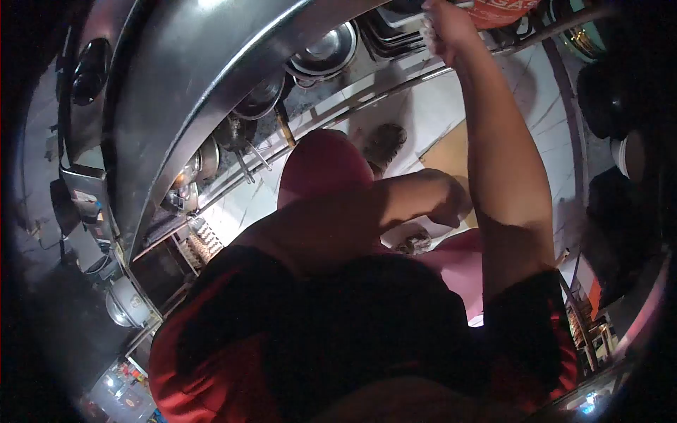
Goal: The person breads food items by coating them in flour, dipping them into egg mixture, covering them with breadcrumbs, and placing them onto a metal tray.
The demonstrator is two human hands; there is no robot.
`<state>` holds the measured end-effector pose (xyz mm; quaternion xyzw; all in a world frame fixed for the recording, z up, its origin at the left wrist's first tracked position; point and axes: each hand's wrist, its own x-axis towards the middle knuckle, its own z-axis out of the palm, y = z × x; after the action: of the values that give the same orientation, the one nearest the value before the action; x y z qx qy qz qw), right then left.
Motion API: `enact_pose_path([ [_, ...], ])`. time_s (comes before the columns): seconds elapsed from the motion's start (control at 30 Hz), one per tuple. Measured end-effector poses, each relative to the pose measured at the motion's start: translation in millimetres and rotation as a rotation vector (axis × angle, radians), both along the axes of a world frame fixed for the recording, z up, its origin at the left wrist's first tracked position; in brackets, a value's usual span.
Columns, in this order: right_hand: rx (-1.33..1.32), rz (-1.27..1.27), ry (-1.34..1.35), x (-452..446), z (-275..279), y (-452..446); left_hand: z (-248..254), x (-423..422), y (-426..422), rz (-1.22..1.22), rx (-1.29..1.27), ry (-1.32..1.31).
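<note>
Head view: far left, you have one silver pot (128,303), then one dark pan (259,100) and one stack of round metal vessels (326,53). Your left grip (450,201) curls near your two pink-clad legs (324,169); your right grip (449,32) curls beside one red item (502,13) lettered "GAS", upper right; whether either holds anything, you cannot tell.

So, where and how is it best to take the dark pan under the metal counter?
Probably by the brown handle, coming from the floor side: it seems to belong to the pan and points outward, while the metal counter overhangs behind.
</note>
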<state>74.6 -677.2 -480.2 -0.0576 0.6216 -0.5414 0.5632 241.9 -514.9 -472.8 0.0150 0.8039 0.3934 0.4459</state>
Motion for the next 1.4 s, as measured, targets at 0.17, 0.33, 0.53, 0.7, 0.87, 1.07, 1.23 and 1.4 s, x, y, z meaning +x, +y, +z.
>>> enact_pose_path([
  [0.17,0.027,0.022,0.096,-36.1,-31.5,119.3,11.6,2.9,-4.9,-0.062,-0.105,0.046],
  [0.33,0.37,0.039,0.128,-50.2,-32.3,302.0,-1.1,12.9,8.2,-0.213,-0.109,-0.094],
  [0.53,0.509,0.182,0.011,-58.8,-150.3,474.7,13.3,5.4,25.9,-0.35,-0.038,-0.103],
  [0.7,0.736,0.243,-0.087,-55.8,-234.8,515.7,-0.7,9.8,41.3,-0.373,-0.04,-0.074],
  [0.87,1.037,0.636,-0.344,-88.3,-250.4,529.0,-13.0,23.1,45.6,-0.426,-0.04,0.017],
  [1.07,0.448,1.33,0.969,-98.1,-262.2,339.0,-3.0,35.4,22.0,-0.307,0.024,0.048],
  [1.23,-0.13,0.63,1.248,-20.7,-133.7,84.9,2.8,50.9,3.3,-0.115,0.072,-0.006],
  [1.4,-0.087,0.954,1.536,-16.5,-162.9,-30.8,0.9,69.6,-2.2,0.057,0.076,0.195],
])
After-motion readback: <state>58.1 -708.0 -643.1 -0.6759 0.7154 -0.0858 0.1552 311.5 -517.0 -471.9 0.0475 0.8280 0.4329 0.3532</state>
